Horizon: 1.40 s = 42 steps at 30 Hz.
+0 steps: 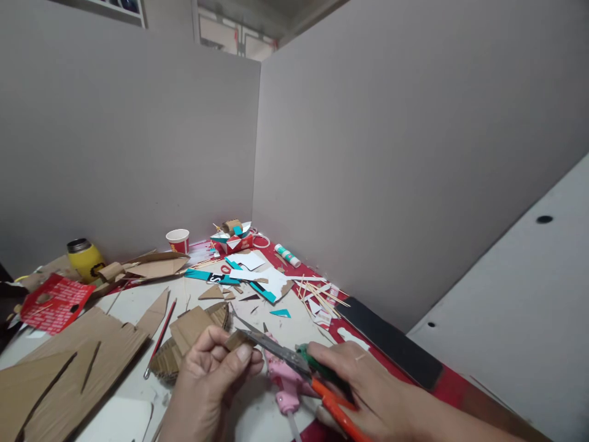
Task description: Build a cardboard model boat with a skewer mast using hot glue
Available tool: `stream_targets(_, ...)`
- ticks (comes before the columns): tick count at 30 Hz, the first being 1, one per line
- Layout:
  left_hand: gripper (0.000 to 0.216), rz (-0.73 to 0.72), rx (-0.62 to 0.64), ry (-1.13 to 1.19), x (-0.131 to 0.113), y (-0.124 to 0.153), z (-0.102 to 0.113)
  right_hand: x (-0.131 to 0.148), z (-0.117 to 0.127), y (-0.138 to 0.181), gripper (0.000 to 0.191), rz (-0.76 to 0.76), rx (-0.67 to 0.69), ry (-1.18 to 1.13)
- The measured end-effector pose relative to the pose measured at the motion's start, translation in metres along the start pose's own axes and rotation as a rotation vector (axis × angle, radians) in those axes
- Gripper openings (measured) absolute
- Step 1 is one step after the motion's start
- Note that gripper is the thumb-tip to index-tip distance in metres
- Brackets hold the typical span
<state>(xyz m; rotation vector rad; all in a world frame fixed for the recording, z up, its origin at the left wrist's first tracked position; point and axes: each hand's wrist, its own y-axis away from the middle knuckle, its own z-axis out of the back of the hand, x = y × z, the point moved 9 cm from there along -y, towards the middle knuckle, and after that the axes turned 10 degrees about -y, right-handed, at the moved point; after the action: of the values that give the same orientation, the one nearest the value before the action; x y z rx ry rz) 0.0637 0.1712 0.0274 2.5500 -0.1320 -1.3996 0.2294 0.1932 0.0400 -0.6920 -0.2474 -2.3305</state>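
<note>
My left hand pinches a small brown cardboard piece between thumb and fingers. My right hand is closed round the handles of a pair of scissors, whose grips are orange and green. The blades point left and meet the edge of the small piece; whether they bite into it I cannot tell. Below them lies a pink glue gun with a glue stick in it, partly hidden. Behind my left hand rests a cardboard shape with corrugated edges, partly covered by that hand.
On the left lie large cardboard sheets, a red pencil and a yellow jar. Farther back are a paper cup, a small paper-and-cardboard model, a glue tube and wooden sticks. Grey panels wall the table.
</note>
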Motion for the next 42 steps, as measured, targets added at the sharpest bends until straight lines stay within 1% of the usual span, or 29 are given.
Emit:
stream_targets(2, 0.036, 0.008, 0.008, -0.013, 0.002, -0.001, 0.000, -0.004, -0.003, 0.002, 0.029, -0.015, 0.026, 0.016)
stream_targets(5, 0.039, 0.022, -0.018, -0.028, 0.006, -0.002, 0.002, -0.006, -0.006, 0.007, 0.029, -0.010, 0.036, 0.013)
stream_targets(8, 0.042, 0.024, -0.042, -0.051, 0.006, -0.003, 0.002, -0.010, -0.005, 0.008, 0.031, -0.014, 0.008, -0.009)
stream_targets(10, 0.039, 0.024, -0.044, -0.076, 0.004, -0.002, 0.001, -0.018, 0.003, 0.005, 0.032, -0.020, -0.043, -0.003)
stream_targets(12, 0.037, 0.020, -0.061, -0.099, 0.002, -0.002, 0.002, -0.030, 0.016, 0.001, 0.033, -0.032, -0.138, 0.065)
stream_targets(13, 0.036, 0.018, -0.072, -0.113, 0.001, -0.002, 0.003, -0.038, 0.025, -0.002, 0.034, -0.050, -0.195, 0.131)
stream_targets(15, 0.033, 0.015, -0.088, -0.156, 0.001, -0.003, 0.006, -0.058, 0.036, -0.007, 0.036, -0.110, -0.257, 0.288)
stream_targets(17, 0.030, 0.013, -0.091, -0.207, 0.003, -0.003, 0.008, -0.076, 0.039, -0.011, 0.038, -0.168, -0.260, 0.423)
stream_targets(19, 0.028, -0.002, -0.089, -0.234, 0.005, -0.003, 0.008, -0.092, 0.037, -0.015, 0.040, -0.210, -0.240, 0.502)
stream_targets(21, 0.028, -0.012, -0.067, -0.235, 0.009, -0.002, 0.005, -0.102, 0.032, -0.017, 0.040, -0.223, -0.220, 0.509)
stream_targets(23, 0.026, -0.006, -0.014, -0.249, 0.014, -0.002, -0.001, -0.106, 0.027, -0.018, 0.038, -0.198, -0.210, 0.471)
stream_targets(26, 0.021, -0.005, 0.061, -0.307, 0.020, -0.001, -0.008, -0.100, 0.031, -0.015, 0.033, -0.131, -0.267, 0.443)
stream_targets(28, 0.021, -0.011, 0.080, -0.327, 0.023, 0.000, -0.009, -0.088, 0.037, -0.010, 0.033, -0.081, -0.322, 0.408)
stream_targets(29, 0.021, -0.010, 0.081, -0.329, 0.024, 0.000, -0.009, -0.080, 0.038, -0.007, 0.033, -0.049, -0.322, 0.362)
stream_targets(30, 0.022, -0.005, 0.076, -0.328, 0.025, 0.000, -0.008, -0.070, 0.035, -0.006, 0.033, -0.008, -0.282, 0.296)
stream_targets(31, 0.023, 0.007, 0.069, -0.328, 0.027, 0.000, -0.008, -0.058, 0.028, -0.004, 0.031, 0.042, -0.209, 0.213)
stream_targets(32, 0.023, 0.023, 0.063, -0.330, 0.028, 0.001, -0.007, -0.046, 0.018, -0.002, 0.030, 0.086, -0.108, 0.139)
stream_targets(33, 0.023, 0.041, 0.058, -0.337, 0.030, 0.001, -0.007, -0.037, 0.008, 0.000, 0.030, 0.097, -0.020, 0.100)
stream_targets(34, 0.024, 0.057, 0.055, -0.345, 0.032, 0.002, -0.008, -0.028, 0.002, 0.002, 0.026, 0.110, 0.023, 0.083)
stream_targets(36, 0.025, 0.095, 0.065, -0.362, 0.035, 0.004, -0.009, -0.018, -0.006, 0.004, 0.024, 0.111, 0.055, 0.073)
stream_targets(38, 0.026, 0.118, 0.047, -0.378, 0.036, 0.007, -0.006, -0.017, -0.011, 0.005, 0.026, 0.103, 0.052, 0.064)
stream_targets(42, 0.029, 0.124, -0.065, -0.378, 0.031, 0.016, 0.014, -0.020, -0.021, 0.004, 0.038, 0.121, 0.094, 0.016)
